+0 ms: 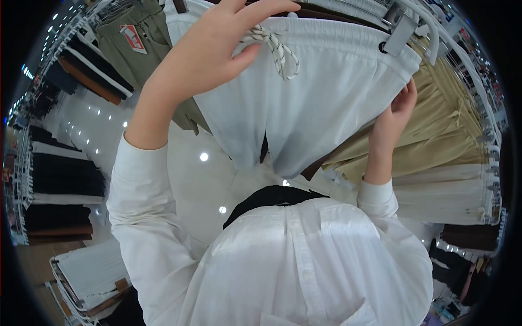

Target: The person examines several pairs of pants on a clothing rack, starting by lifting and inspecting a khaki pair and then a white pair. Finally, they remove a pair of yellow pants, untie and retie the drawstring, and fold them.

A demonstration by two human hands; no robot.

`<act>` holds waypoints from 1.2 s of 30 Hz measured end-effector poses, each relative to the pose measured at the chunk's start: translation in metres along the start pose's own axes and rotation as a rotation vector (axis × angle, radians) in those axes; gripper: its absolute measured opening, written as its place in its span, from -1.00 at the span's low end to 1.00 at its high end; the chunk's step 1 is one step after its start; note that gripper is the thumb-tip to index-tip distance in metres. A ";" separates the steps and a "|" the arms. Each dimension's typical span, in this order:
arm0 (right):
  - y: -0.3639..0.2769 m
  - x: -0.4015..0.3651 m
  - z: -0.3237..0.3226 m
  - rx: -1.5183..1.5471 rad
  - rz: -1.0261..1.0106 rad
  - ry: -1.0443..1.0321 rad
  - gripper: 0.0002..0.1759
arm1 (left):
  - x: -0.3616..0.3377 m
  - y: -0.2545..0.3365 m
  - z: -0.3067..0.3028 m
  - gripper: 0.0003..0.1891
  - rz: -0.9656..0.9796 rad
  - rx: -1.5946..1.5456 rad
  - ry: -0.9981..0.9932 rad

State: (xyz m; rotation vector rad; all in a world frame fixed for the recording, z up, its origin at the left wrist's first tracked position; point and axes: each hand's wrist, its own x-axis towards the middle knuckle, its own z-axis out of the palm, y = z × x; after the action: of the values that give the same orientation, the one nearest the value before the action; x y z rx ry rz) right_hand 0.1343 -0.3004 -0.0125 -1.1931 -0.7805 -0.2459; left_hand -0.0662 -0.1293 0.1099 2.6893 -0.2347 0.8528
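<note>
White drawstring pants (326, 81) with an elastic waistband hang in front of me from a hanger; a clip (401, 35) grips the waistband at the right. A speckled cord (280, 51) is tied in a bow at the middle of the waist. My left hand (215, 49) reaches over the left part of the waistband, thumb and fingers apart, the thumb close to the bow. Its upper fingertips run out at the top of the view. At the right side edge of the pants, my right hand (399, 111) has its fingers curled around the fabric.
Olive pants (130, 51) with a red and white tag hang to the left, tan pants (429, 114) to the right. Dark brown fabric (312, 169) shows behind the white pants. Racks of dark clothes (65, 171) stand at far left, above a shiny tiled floor (187, 179).
</note>
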 end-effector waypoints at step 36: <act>-0.043 -0.003 0.054 0.252 0.309 -0.348 -0.73 | -0.047 -0.067 0.073 -0.80 -0.443 -1.066 0.707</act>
State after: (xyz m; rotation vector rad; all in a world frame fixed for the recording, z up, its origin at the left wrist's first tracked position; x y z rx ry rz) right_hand 0.0860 -0.2691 0.0256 -1.1105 -0.8839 0.3154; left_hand -0.0488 -0.0884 0.0099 1.2950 0.0729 1.0523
